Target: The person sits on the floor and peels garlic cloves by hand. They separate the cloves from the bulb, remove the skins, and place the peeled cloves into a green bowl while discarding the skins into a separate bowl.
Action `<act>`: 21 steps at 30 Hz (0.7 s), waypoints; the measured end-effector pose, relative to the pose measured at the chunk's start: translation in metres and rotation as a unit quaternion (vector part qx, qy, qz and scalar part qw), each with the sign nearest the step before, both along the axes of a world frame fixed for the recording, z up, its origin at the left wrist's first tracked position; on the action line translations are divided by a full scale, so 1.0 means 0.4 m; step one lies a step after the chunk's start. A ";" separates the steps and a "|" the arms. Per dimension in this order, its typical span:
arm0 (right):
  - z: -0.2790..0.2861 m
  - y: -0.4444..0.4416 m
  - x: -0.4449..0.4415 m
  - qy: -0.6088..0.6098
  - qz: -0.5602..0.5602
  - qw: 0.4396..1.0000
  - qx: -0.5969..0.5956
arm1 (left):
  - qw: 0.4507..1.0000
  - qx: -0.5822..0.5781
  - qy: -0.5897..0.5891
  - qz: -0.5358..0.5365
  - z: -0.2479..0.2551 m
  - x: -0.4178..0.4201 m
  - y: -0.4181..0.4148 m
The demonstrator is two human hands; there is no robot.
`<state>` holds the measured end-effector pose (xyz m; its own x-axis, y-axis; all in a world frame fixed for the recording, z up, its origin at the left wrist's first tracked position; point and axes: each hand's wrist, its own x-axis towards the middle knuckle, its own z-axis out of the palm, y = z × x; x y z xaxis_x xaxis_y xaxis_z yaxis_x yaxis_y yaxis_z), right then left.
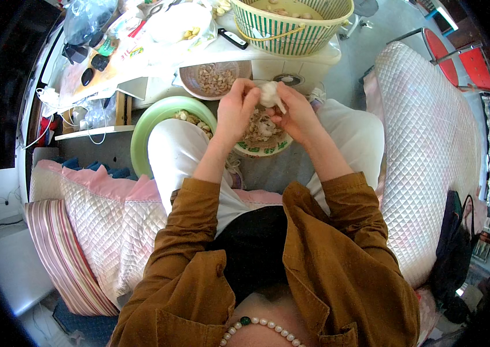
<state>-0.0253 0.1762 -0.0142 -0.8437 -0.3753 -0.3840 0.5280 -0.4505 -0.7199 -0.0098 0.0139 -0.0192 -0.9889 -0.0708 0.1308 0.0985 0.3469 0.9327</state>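
A whole garlic bulb (268,94) with a short stem is held up between both hands. My left hand (237,108) pinches it from the left with thumb and fingers. My right hand (295,110) grips its right side, near the stem. Directly below stands a round tub (257,150) with green marks on its rim, holding papery garlic skins (263,126). A light green basin (140,139) with garlic in it lies to the left, partly hidden by my knee. Beyond my left hand, a colander (190,82) holds loose garlic cloves (215,80).
A green-and-white slatted basket (288,37) with a rope handle stands on the white table (162,58). A black-handled knife (233,39) lies beside it, near a plastic bag (179,26). Quilted covers (423,152) flank me. Red chairs (479,68) stand at the far right.
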 end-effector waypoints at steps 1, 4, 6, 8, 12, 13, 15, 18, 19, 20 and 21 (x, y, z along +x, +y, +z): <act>-0.006 -0.001 -0.002 0.023 0.010 1.000 -0.001 | 1.000 -0.020 0.008 -0.019 0.000 0.004 0.003; 0.016 -0.019 0.016 0.057 -0.017 0.998 0.022 | 0.997 -0.050 0.018 -0.050 0.021 0.015 0.009; 0.017 -0.023 0.015 0.047 -0.017 0.999 0.014 | 0.996 -0.066 0.037 -0.050 0.025 0.015 0.007; 0.018 -0.026 0.018 0.052 -0.008 0.998 0.020 | 0.993 -0.088 0.071 -0.037 0.013 0.012 0.001; -0.001 -0.034 0.024 0.082 0.007 0.996 0.028 | 0.984 -0.153 0.087 -0.018 0.010 0.010 0.003; -0.007 -0.036 0.024 0.087 0.006 0.996 0.021 | 0.984 -0.155 0.084 -0.015 0.011 0.010 0.005; -0.013 -0.039 0.030 0.093 0.011 0.995 0.026 | 0.986 -0.146 0.081 -0.004 0.015 0.012 0.010; -0.018 -0.042 0.032 0.100 0.009 0.995 0.016 | 0.989 -0.120 0.083 0.011 0.025 0.018 0.015; -0.018 -0.043 0.032 0.102 0.008 0.995 0.010 | 0.989 -0.117 0.086 0.011 0.025 0.018 0.016; -0.016 -0.044 0.034 0.101 0.005 0.995 0.018 | 0.989 -0.114 0.089 0.011 0.026 0.018 0.016; -0.009 -0.046 0.039 0.100 0.003 0.995 0.027 | 0.989 -0.107 0.096 0.022 0.018 0.015 0.012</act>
<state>-0.0098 0.1579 -0.0180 -0.9029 -0.3647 -0.2275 0.3739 -0.4056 -0.8341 -0.0039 0.0185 -0.0119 -0.9408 -0.0637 0.3329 0.2474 0.5425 0.8028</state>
